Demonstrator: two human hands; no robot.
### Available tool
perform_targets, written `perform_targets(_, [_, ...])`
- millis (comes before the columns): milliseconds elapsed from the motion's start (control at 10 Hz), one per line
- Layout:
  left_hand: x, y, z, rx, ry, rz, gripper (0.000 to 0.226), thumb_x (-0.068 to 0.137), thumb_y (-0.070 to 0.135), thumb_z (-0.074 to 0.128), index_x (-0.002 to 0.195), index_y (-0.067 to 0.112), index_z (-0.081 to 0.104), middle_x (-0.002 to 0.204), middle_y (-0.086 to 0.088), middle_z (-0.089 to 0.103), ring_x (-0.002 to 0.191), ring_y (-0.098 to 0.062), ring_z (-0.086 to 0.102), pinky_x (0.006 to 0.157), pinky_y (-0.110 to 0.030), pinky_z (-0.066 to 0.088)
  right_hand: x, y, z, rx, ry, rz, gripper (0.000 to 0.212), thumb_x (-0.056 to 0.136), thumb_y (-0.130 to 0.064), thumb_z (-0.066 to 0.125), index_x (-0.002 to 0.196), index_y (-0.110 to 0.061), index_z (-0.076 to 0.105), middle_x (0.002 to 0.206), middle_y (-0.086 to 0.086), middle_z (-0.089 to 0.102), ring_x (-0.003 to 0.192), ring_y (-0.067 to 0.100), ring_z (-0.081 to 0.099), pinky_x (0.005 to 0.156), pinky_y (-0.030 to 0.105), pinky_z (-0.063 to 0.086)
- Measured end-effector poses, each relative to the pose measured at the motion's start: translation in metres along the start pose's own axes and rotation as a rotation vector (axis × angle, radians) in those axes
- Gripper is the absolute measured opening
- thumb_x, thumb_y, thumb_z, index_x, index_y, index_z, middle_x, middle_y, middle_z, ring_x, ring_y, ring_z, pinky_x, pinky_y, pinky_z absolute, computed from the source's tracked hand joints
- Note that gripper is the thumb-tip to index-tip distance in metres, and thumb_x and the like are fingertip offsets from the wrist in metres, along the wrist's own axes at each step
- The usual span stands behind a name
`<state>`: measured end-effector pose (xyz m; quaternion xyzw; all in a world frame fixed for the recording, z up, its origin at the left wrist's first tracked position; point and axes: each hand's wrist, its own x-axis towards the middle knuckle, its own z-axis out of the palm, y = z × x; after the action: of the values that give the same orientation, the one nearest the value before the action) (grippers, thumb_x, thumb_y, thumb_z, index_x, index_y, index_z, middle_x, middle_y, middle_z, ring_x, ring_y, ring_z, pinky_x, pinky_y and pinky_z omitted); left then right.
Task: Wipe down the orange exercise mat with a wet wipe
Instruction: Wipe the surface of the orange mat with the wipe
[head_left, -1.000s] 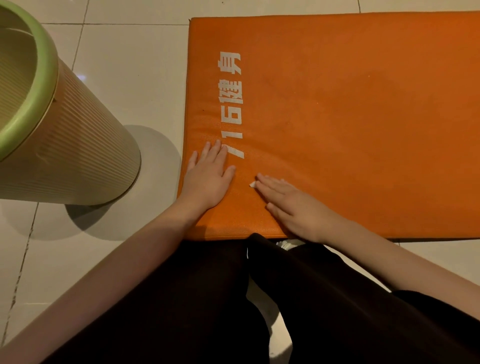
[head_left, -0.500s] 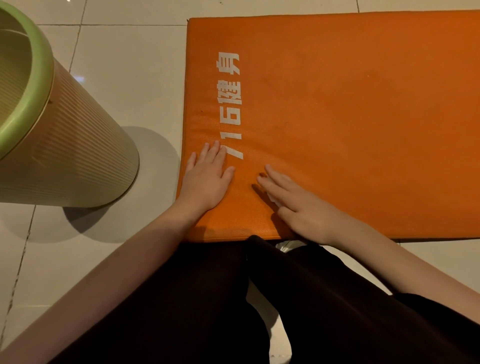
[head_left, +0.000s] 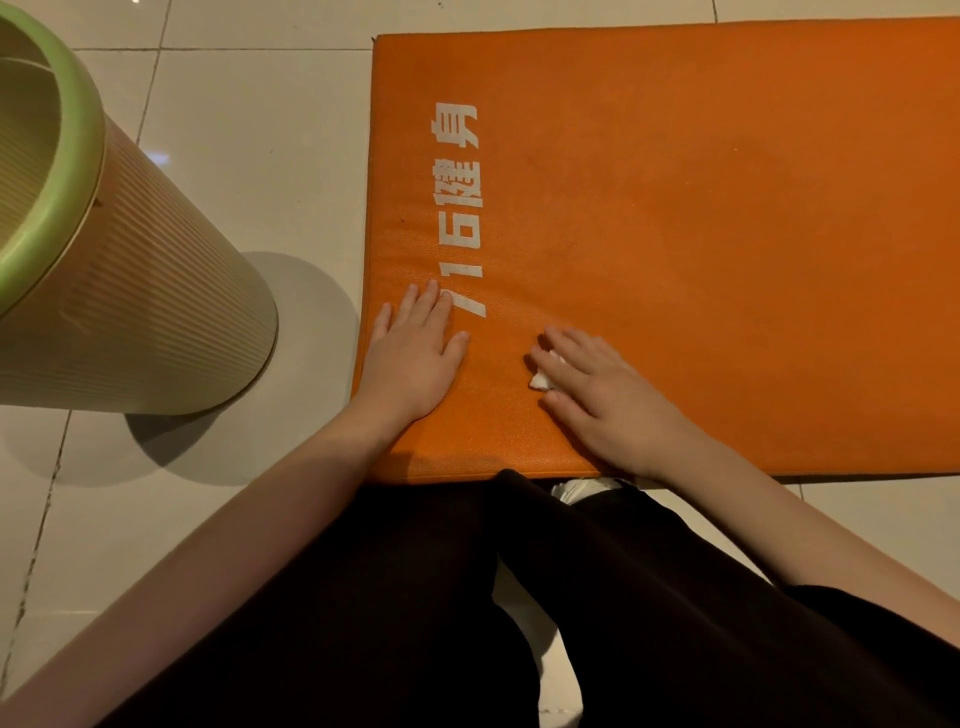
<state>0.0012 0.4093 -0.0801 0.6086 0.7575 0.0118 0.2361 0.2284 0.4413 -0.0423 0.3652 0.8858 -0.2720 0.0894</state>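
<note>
An orange mat (head_left: 727, 208) lies on the tiled floor (head_left: 249, 156), beside a green-rimmed bin (head_left: 130, 312). The left hand (head_left: 415, 358) rests flat near the mat's left edge. The right hand (head_left: 602, 389) presses a white wipe (head_left: 543, 380) onto the mat with straight fingers.

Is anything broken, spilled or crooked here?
Nothing stands out. The orange mat lies flat on the tiled floor, the bin stands beside it, and the right hand presses a small white wipe onto it while the left hand rests flat.
</note>
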Motion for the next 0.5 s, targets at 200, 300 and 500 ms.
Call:
perform_targets(200, [0.0, 0.001, 0.001, 0.005, 0.006, -0.011, 0.06, 0.105, 0.044, 0.025, 0.157, 0.019, 0.011, 0.165, 0.0, 0.004, 0.151, -0.017, -0.002, 0.121, -0.039, -0.003, -0.01, -0.009, 0.002, -0.075, -0.122, -0.06, 0.091, 0.075, -0.073, -0.003, 0.154, -0.027, -0.007, 0.151, -0.009, -0.031, 0.14, 0.005, -0.024, 0.112, 0.023, -0.018])
perform_targets(300, [0.0, 0.001, 0.001, 0.01, 0.007, -0.014, 0.06, 0.105, 0.044, 0.025, 0.157, 0.019, 0.011, 0.165, 0.0, 0.005, 0.151, -0.017, -0.001, 0.122, -0.039, -0.003, 0.006, -0.016, 0.004, -0.061, -0.109, -0.029, 0.098, 0.073, -0.074, -0.004, 0.156, -0.021, -0.003, 0.155, -0.006, -0.025, 0.143, 0.007, -0.021, 0.115, 0.027, -0.015])
perform_targets(500, [0.0, 0.001, 0.001, 0.015, 0.008, -0.01, 0.06, 0.105, 0.044, 0.025, 0.157, 0.018, 0.011, 0.165, -0.001, 0.005, 0.151, -0.017, -0.001, 0.122, -0.04, -0.003, -0.006, -0.015, 0.006, -0.019, -0.193, -0.048, 0.09, 0.076, -0.077, 0.0, 0.153, -0.032, -0.01, 0.155, -0.006, -0.026, 0.143, 0.007, -0.021, 0.114, 0.024, -0.015])
